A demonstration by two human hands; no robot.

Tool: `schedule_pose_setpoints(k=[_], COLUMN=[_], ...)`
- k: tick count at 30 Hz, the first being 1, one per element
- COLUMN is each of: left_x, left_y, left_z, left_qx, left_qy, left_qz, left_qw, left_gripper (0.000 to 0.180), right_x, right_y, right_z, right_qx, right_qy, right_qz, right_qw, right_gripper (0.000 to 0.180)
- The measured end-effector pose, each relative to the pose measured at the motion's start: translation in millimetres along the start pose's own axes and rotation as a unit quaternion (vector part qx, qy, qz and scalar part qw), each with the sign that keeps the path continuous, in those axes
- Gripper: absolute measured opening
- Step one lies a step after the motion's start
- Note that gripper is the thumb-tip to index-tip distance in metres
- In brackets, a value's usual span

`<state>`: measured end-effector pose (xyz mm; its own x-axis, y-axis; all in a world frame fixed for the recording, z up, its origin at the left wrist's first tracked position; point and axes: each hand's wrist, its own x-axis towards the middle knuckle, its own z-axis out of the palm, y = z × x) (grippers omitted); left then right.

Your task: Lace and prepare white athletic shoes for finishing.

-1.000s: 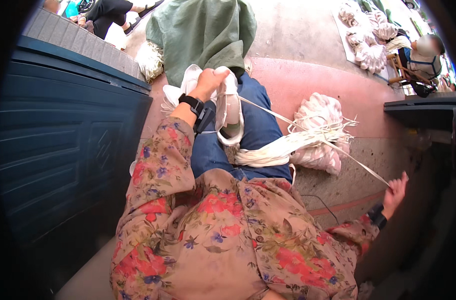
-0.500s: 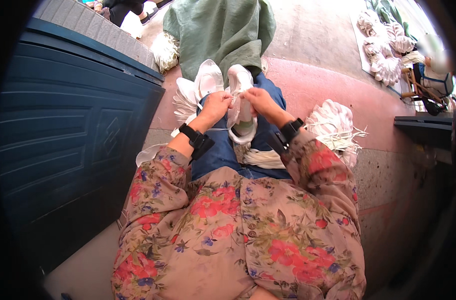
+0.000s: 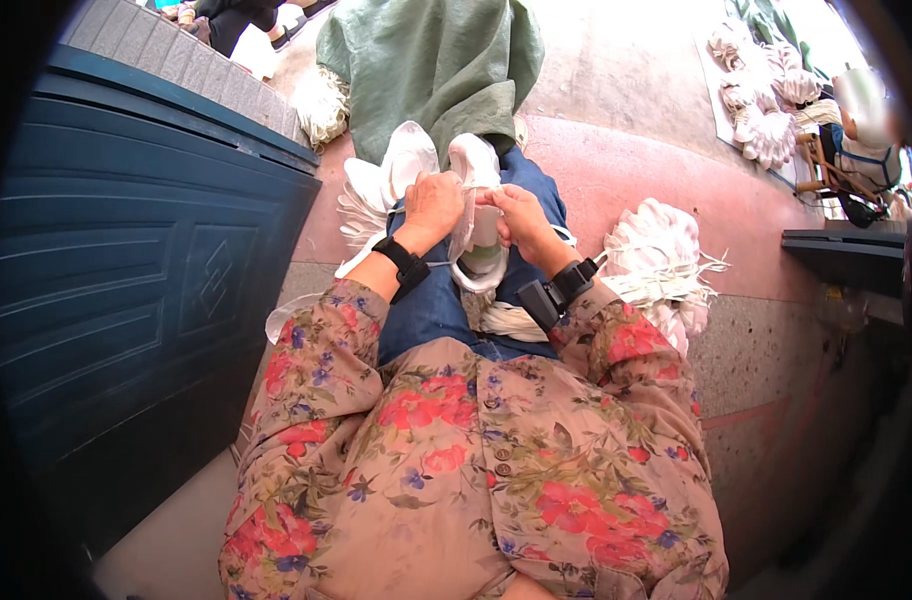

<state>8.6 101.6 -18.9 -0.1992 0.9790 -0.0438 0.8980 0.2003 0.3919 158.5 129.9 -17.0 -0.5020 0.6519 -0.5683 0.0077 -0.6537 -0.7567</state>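
Observation:
A white shoe upper (image 3: 473, 157) lies between my knees, its toe end pointing away from me and its rounded opening toward me. My left hand (image 3: 434, 208) is closed at the upper's left edge, with the fingertips partly hidden. From the right, my right hand (image 3: 521, 218) pinches a thin white shoelace over the upper's middle. Loose lace strands trail below the left hand and beside the right wrist. A second white upper (image 3: 412, 146) stands just beyond my left hand, against a fanned stack of white uppers (image 3: 360, 190).
Green cloth (image 3: 431, 70) drapes ahead of my knees. A tied pile of white uppers (image 3: 656, 240) sits right of my leg; a bundle of white laces (image 3: 513, 322) lies between my thighs. A dark blue panelled door (image 3: 126, 270) stands left. Other people are partly visible at both upper corners.
My left hand has turned over the upper, its back now more in view. My right hand has dropped slightly and rolled, its wrist band facing up. The whole view has shifted a little.

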Motion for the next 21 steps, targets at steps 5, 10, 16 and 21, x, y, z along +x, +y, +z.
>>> schedule_pose_setpoints(k=[5,10,16,21], left_x=[-1,-10,-3,2], left_y=[-6,-3,-7,-4], left_z=[-2,3,9,8], left_qx=[0.008,0.001,-0.005,0.013], left_qy=[0.085,0.057,0.071,0.04], left_qz=[0.028,0.032,0.054,0.079], left_qw=[0.996,0.998,0.996,0.996], left_gripper=[0.021,0.019,0.017,0.014], right_x=[3,9,9,7], right_y=[-5,-6,-10,-1], right_z=[6,0,3,3], right_qx=[-0.151,-0.184,-0.154,-0.119], right_qy=[0.035,0.041,0.028,0.05], right_qz=[-0.088,-0.115,-0.093,-0.056], right_qw=[0.984,0.975,0.983,0.99], right_gripper=[0.021,0.021,0.022,0.022])
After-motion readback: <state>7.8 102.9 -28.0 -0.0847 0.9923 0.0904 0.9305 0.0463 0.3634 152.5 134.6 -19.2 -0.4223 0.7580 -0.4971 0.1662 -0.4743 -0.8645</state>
